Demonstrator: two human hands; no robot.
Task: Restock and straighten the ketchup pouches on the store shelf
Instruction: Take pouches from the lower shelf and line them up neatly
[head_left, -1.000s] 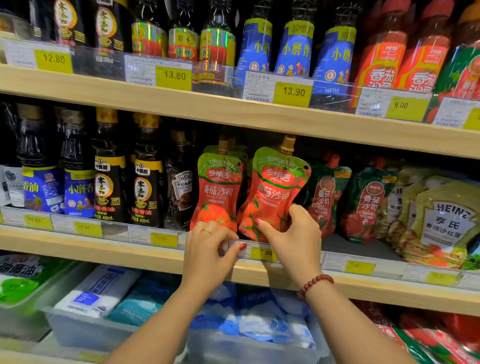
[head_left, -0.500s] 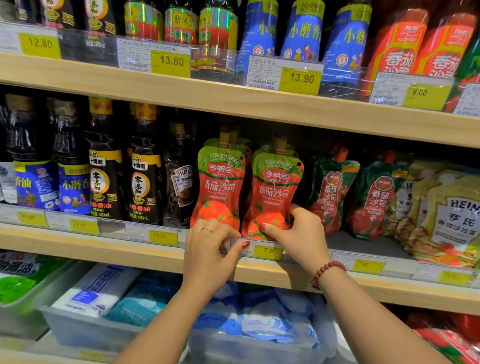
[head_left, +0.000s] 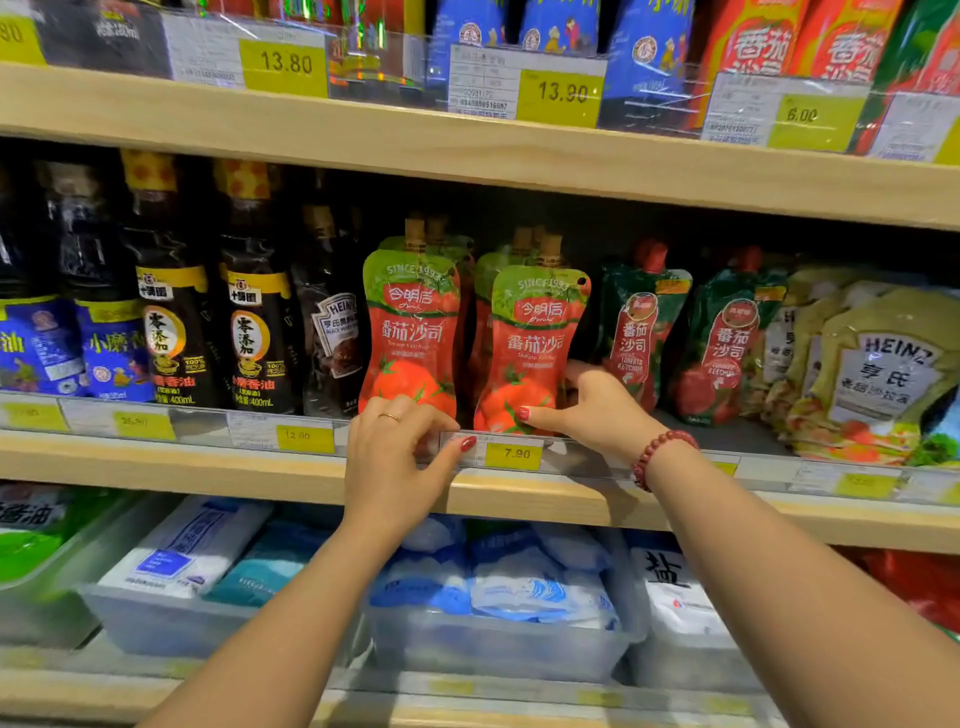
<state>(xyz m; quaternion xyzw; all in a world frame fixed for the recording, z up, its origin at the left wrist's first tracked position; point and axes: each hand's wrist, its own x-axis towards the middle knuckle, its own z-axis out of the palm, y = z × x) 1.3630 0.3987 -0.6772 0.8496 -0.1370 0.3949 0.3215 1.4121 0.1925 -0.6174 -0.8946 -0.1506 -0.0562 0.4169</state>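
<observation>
Two red and green ketchup pouches stand side by side on the middle shelf (head_left: 519, 499). The left pouch (head_left: 413, 332) is upright, with my left hand (head_left: 395, 457) at its base, fingers curled over the clear price rail and its foot. The right pouch (head_left: 535, 338) stands almost upright; my right hand (head_left: 592, 405) grips its lower right corner, thumb on the front. More pouches of the same kind stand behind both. Darker green ketchup pouches (head_left: 636, 332) stand to the right.
Dark sauce bottles (head_left: 171, 322) fill the shelf to the left, pale Heinz pouches (head_left: 883, 374) the far right. A yellow 7.90 price tag (head_left: 514, 453) sits between my hands. Bottles line the shelf above; clear bins of salt bags (head_left: 498, 587) sit below.
The right pouch, tilted to the right a second ago, now stands nearly upright beside the left one. My right hand stayed on its lower corner; the view moved closer to the shelf.
</observation>
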